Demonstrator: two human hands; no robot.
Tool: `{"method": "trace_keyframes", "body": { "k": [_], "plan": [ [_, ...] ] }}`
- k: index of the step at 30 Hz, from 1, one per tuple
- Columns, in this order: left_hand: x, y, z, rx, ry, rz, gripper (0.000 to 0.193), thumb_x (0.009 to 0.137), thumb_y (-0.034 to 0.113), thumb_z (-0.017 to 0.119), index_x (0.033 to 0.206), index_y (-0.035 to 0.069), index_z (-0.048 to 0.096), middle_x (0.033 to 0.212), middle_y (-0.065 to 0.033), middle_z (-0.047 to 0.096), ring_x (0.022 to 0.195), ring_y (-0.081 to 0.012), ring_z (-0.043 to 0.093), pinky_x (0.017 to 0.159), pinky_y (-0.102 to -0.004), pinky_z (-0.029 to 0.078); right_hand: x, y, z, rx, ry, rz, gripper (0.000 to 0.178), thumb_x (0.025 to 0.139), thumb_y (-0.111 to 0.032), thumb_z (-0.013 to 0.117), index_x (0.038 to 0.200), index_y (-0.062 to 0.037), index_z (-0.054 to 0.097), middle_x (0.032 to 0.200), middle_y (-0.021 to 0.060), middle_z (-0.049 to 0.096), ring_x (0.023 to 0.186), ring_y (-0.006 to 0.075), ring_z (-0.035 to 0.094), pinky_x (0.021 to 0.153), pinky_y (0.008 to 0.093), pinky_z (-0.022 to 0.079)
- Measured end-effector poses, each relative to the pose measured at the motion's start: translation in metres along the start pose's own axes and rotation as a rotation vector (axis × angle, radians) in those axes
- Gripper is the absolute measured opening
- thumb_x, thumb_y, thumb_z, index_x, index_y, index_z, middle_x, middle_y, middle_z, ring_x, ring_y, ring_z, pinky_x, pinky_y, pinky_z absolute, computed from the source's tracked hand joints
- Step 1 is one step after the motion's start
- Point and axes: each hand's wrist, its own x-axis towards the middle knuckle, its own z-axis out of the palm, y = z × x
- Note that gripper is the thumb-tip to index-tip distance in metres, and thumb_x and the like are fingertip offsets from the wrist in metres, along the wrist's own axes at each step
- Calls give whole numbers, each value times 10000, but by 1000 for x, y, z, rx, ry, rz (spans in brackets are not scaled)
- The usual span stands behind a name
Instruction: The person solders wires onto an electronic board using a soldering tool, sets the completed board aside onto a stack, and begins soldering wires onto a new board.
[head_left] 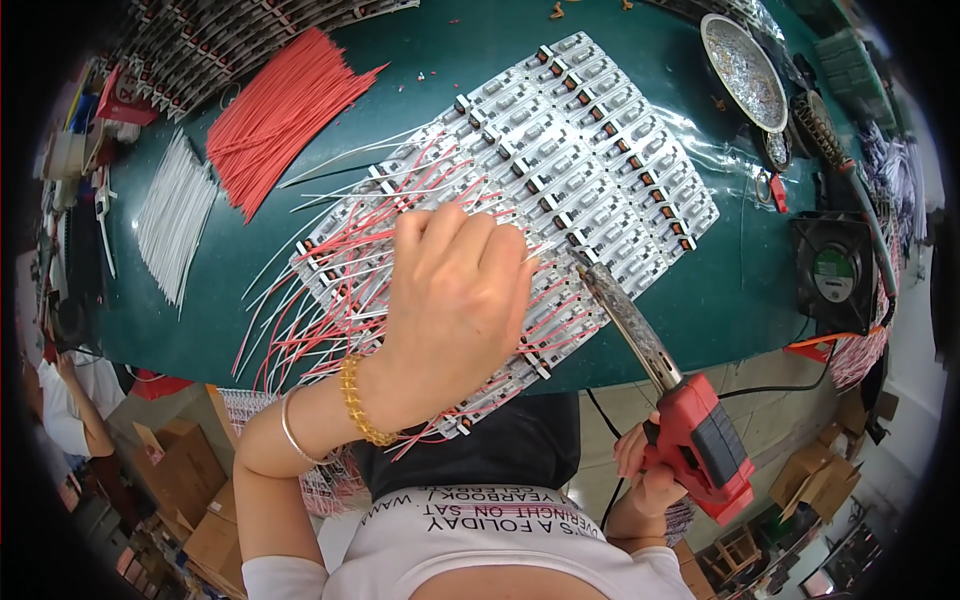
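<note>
A large panel of small metallic-looking circuit boards [610, 160] lies at an angle on the green table. Many red and white wires [310, 330] stick out from its left part. Above the panel's middle is my left hand [460, 290], its fingers curled in a pinch. A short pale wire end [541, 250] shows at the fingertips; the rest is hidden by the hand. My right hand [650, 470] grips a red and black soldering gun [705, 440] at the lower right. The gun's tip points up and left, at the boards close to my left fingertips.
Cut red wires [280, 120] and white wires [177, 215] lie in bundles at the left. A round metal dish [745, 70] with silvery bits sits at the far right, near a coiled iron holder [820, 125]. A black fan [835, 270] stands at the right edge. The gun's cable [780, 388] trails rightward.
</note>
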Motion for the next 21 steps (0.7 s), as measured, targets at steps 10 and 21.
{"method": "trace_keyframes", "body": {
  "k": [10,21],
  "plan": [
    [1,3,-1,-25,50,-37,144,717,43,697,748,63,557,799,-53,545,761,-234,491,711,-359,346,5,-11,2,126,-22,17,825,819,-628,524,1251,67,420,487,-19,436,398,104,441,424,243,398],
    [-3,10,7,-65,3,-27,155,705,52,705,753,68,558,860,-47,538,843,-246,482,769,-376,336,0,-21,4,227,1,219,719,767,-563,654,1147,29,506,598,-1,502,498,115,487,487,249,397]
  ]
}}
